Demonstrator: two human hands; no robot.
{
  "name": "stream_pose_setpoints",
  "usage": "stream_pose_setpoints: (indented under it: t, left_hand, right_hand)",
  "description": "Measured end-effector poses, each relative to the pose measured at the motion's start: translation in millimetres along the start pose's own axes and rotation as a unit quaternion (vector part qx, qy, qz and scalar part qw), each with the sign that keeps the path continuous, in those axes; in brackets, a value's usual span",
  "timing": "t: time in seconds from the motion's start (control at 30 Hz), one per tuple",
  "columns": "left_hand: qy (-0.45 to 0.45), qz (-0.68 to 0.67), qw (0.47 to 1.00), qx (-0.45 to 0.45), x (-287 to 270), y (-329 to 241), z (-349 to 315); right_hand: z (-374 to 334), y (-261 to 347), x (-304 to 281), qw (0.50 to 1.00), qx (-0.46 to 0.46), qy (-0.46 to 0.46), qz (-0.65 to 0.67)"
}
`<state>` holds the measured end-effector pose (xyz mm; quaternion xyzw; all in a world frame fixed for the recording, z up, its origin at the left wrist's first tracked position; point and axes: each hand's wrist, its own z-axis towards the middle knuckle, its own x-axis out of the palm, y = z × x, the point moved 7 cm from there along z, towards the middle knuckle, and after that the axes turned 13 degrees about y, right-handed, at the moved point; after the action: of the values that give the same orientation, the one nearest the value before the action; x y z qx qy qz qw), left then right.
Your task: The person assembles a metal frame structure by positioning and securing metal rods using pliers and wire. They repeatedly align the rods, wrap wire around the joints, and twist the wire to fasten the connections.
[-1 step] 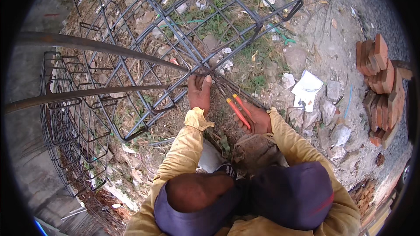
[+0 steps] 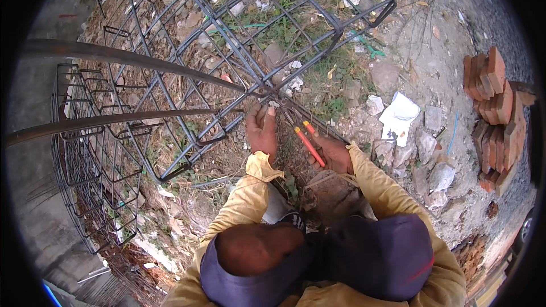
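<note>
Nearest the camera, yellow sleeves lead out to both hands over bare, littered dirt. The right hand [image 2: 334, 156] is closed around the orange-handled metal pliers [image 2: 307, 142], whose handles slant up and left from its fingers toward the left hand. The left hand [image 2: 263, 131] reaches upward, its fingers narrowed onto a crossing of bars in the dark steel rebar cage [image 2: 227, 51]; whether they pinch a tie wire there I cannot tell. The cage spreads beyond and left of the fingertips. Right of the right hand's fingers lies a white crumpled paper scrap [image 2: 400, 115], and farther right, well apart, a stack of red bricks [image 2: 495, 108].
</note>
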<state>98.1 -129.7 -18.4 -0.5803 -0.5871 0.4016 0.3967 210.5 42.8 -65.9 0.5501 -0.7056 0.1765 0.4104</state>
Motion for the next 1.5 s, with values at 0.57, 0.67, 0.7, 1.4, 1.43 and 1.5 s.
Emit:
stream_pose_setpoints:
  t: [0.57,0.67,0.7,1.4,1.43,1.5]
  left_hand:
    - [0.24,-0.122,0.923,-0.275,73,44,-26]
    - [0.229,-0.099,0.922,-0.297,71,34,-32]
    - [0.223,-0.091,0.923,-0.3,67,31,-33]
    - [0.276,0.111,0.928,-0.224,60,61,-82]
    - [0.286,0.142,0.922,-0.218,61,54,-88]
    - [0.318,0.146,0.904,-0.243,64,51,-102]
  right_hand:
    - [-64,55,44,0.594,-0.288,-0.336,-0.672]
    - [-61,58,31,0.692,-0.258,-0.281,-0.613]
    - [-50,53,22,0.828,-0.193,-0.188,-0.492]
    - [-38,-16,-7,0.943,-0.051,-0.03,-0.327]
    - [-41,-8,-1,0.929,-0.074,-0.051,-0.359]
    - [-44,5,14,0.895,-0.122,-0.083,-0.42]
